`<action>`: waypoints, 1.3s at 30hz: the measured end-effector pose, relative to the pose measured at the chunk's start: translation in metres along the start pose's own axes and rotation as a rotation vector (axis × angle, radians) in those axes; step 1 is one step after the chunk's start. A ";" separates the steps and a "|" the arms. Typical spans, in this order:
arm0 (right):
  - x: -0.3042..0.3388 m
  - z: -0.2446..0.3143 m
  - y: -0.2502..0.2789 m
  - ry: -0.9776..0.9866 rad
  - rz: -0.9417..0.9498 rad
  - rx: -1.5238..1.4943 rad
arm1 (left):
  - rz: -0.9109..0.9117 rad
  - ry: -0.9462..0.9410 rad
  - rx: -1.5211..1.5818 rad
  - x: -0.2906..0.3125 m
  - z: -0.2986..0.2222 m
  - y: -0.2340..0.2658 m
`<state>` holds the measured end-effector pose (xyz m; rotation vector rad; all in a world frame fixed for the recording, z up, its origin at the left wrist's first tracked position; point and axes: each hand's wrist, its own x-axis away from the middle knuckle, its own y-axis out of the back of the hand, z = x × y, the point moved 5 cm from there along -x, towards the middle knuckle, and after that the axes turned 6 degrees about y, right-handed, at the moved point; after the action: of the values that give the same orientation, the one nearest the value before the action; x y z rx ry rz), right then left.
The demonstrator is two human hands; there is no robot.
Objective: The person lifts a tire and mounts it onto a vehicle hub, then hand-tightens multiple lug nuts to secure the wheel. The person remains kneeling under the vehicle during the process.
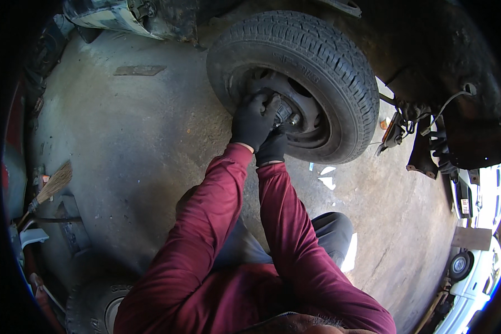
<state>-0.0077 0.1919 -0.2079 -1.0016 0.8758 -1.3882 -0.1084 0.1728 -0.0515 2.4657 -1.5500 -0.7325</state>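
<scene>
A black tyre [348, 106] on a dark steel wheel rim [303, 103] stands in front of me, fitted under a vehicle body. Both my hands wear black gloves and are close together at the rim's centre. My left hand [254, 121] is closed beside the metal hub [284, 114], its fingers curled round something I cannot make out. Just below it and to the right, my right hand [273, 147] reaches toward the hub's lower side. Its fingers are mostly hidden in shadow and behind the left hand.
A flat strip [140, 70] lies on the concrete floor at the far left. At left stands a straw broom [55, 181]; another tyre [92, 303] is at lower left. Cables and dark metal parts [423, 136] hang at right. A white vehicle [476, 278] is farther right.
</scene>
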 end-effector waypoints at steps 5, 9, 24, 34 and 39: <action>-0.006 0.002 0.020 0.094 -0.020 0.222 | -0.069 -0.097 -0.172 -0.002 -0.010 -0.011; -0.009 0.012 0.018 0.392 0.005 0.970 | -0.083 -0.209 -0.173 -0.007 -0.018 -0.010; -0.004 0.016 0.015 0.280 0.000 0.777 | -0.052 -0.074 -0.206 -0.007 -0.016 -0.011; 0.087 0.098 -0.022 -0.157 -0.239 0.987 | -0.033 -0.020 -0.125 -0.006 -0.006 -0.009; 0.127 0.148 -0.126 0.423 0.154 1.421 | -0.087 -0.053 -0.115 -0.006 -0.009 -0.014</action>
<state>0.0876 0.0804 -0.0280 0.4432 0.0722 -1.6221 -0.0951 0.1832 -0.0469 2.4611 -1.3835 -0.8816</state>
